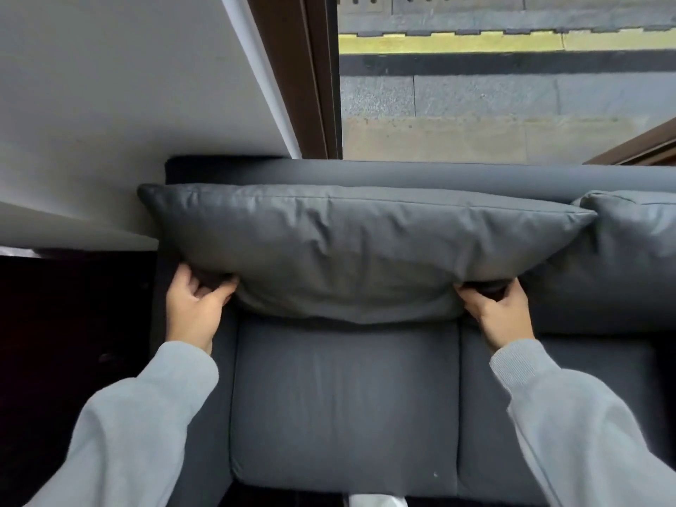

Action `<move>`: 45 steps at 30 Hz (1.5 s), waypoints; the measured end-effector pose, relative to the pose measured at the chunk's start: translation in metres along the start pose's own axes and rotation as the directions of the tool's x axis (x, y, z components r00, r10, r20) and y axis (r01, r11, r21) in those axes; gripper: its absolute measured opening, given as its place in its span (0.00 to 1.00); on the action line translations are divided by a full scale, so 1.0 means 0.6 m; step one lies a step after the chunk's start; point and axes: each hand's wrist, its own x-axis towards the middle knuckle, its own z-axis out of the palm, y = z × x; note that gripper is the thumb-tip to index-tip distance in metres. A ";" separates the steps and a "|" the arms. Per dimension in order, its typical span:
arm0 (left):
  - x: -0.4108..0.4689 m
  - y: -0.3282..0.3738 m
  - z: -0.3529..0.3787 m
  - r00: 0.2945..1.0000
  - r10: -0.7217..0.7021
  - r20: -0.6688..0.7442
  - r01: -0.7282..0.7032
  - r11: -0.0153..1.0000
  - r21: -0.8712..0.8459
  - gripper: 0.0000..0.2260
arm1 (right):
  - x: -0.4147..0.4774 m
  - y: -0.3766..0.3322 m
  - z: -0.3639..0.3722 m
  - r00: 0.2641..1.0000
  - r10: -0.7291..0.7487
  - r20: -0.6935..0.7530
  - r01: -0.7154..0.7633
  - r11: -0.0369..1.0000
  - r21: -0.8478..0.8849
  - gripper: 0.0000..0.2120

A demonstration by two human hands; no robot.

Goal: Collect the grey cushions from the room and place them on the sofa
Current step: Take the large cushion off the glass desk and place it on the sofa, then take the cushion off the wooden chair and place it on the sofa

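Note:
A large grey cushion (351, 250) stands upright against the backrest of the grey sofa (439, 173), over the left seat pad (344, 404). My left hand (195, 309) grips the cushion's lower left corner. My right hand (494, 309) grips its lower right corner. The fingers of both hands curl under the cushion's bottom edge. A second grey cushion (622, 258) leans against the backrest to the right, touching the first.
A white wall (109, 104) rises behind the sofa's left end. A dark wooden window frame (311, 75) and a window onto paving lie behind the backrest. Dark floor (73, 323) lies left of the sofa arm.

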 end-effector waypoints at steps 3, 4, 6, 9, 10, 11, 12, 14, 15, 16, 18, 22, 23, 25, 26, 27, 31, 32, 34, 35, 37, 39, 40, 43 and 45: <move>-0.008 -0.015 -0.001 1.000 0.026 0.002 -0.026 0.996 0.087 0.19 | -0.013 0.003 -0.001 1.000 -0.009 0.017 0.010 0.997 -0.072 0.24; -0.004 -0.017 0.004 0.999 0.038 0.000 -0.037 0.987 0.154 0.20 | -0.012 0.002 0.004 1.000 -0.012 0.006 0.013 0.995 -0.100 0.22; 0.004 -0.013 0.019 0.998 0.053 -0.025 -0.040 0.922 0.385 0.23 | -0.007 -0.006 0.019 0.999 0.005 -0.034 -0.010 0.989 -0.146 0.21; -0.034 0.001 0.050 0.995 0.044 -0.087 0.002 0.882 0.471 0.33 | -0.040 -0.028 0.051 0.991 0.086 -0.105 -0.107 0.969 -0.222 0.35; -0.060 0.006 0.061 0.990 0.099 -0.099 -0.043 0.888 0.458 0.35 | -0.064 -0.037 0.064 0.988 0.086 -0.128 -0.112 0.971 -0.210 0.41; -0.087 0.010 0.072 0.972 0.217 -0.093 -0.149 0.869 0.471 0.37 | -0.090 -0.050 0.076 0.990 0.036 -0.136 -0.059 0.984 -0.167 0.47; -0.111 0.016 0.082 0.930 0.364 -0.041 -0.294 0.807 0.512 0.38 | -0.113 -0.065 0.087 0.990 -0.054 -0.134 0.039 0.993 -0.114 0.51; -0.132 0.032 0.097 0.784 0.595 0.174 -0.556 0.551 0.622 0.36 | -0.143 -0.100 0.105 0.963 -0.241 -0.120 0.236 0.970 -0.059 0.54; -0.127 0.040 0.101 0.745 0.611 0.268 -0.600 0.436 0.671 0.35 | -0.149 -0.116 0.113 0.950 -0.295 -0.100 0.286 0.954 -0.094 0.53; -0.120 0.052 0.102 0.751 0.570 0.333 -0.597 0.372 0.710 0.34 | -0.153 -0.131 0.122 0.948 -0.310 -0.070 0.297 0.942 -0.153 0.52; -0.108 0.076 0.097 0.807 0.437 0.398 -0.552 0.318 0.771 0.33 | -0.157 -0.153 0.134 0.965 -0.261 -0.002 0.251 0.929 -0.274 0.49; -0.108 0.101 0.078 0.830 0.318 0.458 -0.542 0.266 0.797 0.34 | -0.160 -0.164 0.135 0.977 -0.209 0.041 0.207 0.887 -0.413 0.48; -0.116 0.106 0.071 0.837 0.288 0.466 -0.539 0.279 0.795 0.34 | -0.165 -0.168 0.135 0.983 -0.175 0.051 0.179 0.881 -0.439 0.49; -0.147 0.115 0.048 0.859 0.232 0.456 -0.510 0.323 0.797 0.33 | -0.190 -0.177 0.137 0.988 -0.101 0.115 0.145 0.854 -0.500 0.50; -0.170 0.117 0.030 0.877 0.207 0.434 -0.481 0.352 0.803 0.33 | -0.211 -0.180 0.141 0.982 -0.077 0.171 0.160 0.824 -0.544 0.49; -0.196 0.116 0.008 0.897 0.180 0.404 -0.442 0.380 0.813 0.33 | -0.237 -0.181 0.147 0.970 -0.064 0.235 0.198 0.771 -0.606 0.47; -0.318 0.103 -0.110 0.957 0.126 0.259 -0.288 0.447 0.847 0.32 | -0.390 -0.168 0.196 0.865 -0.048 0.499 0.474 0.406 -0.782 0.42; -0.347 0.099 -0.146 0.966 0.124 0.228 -0.260 0.458 0.850 0.32 | -0.434 -0.160 0.210 0.833 -0.045 0.551 0.532 0.336 -0.777 0.41; -0.407 0.085 -0.223 0.978 0.126 0.167 -0.207 0.463 0.862 0.32 | -0.526 -0.141 0.234 0.776 -0.018 0.630 0.615 0.243 -0.750 0.39; -0.439 0.074 -0.265 0.983 0.131 0.128 -0.175 0.467 0.867 0.32 | -0.575 -0.129 0.244 0.748 0.008 0.664 0.648 0.210 -0.733 0.39; -0.512 0.047 -0.356 0.989 0.143 0.025 -0.093 0.492 0.866 0.33 | -0.679 -0.101 0.260 0.691 0.070 0.720 0.707 0.143 -0.692 0.38; -0.598 0.014 -0.455 0.984 0.149 -0.102 0.009 0.524 0.852 0.33 | -0.793 -0.070 0.270 0.617 0.114 0.779 0.777 0.072 -0.626 0.39; -0.646 -0.004 -0.505 0.974 0.148 -0.169 0.065 0.534 0.843 0.34 | -0.852 -0.053 0.272 0.580 0.126 0.805 0.808 0.035 -0.587 0.40; -0.818 -0.069 -0.664 0.917 0.116 -0.382 0.247 0.587 0.771 0.34 | -1.048 -0.006 0.276 0.444 0.150 0.883 0.896 -0.080 -0.437 0.41; -0.948 -0.120 -0.760 0.855 0.071 -0.513 0.368 0.614 0.698 0.35 | -1.187 0.027 0.271 0.333 0.171 0.927 0.939 -0.147 -0.310 0.41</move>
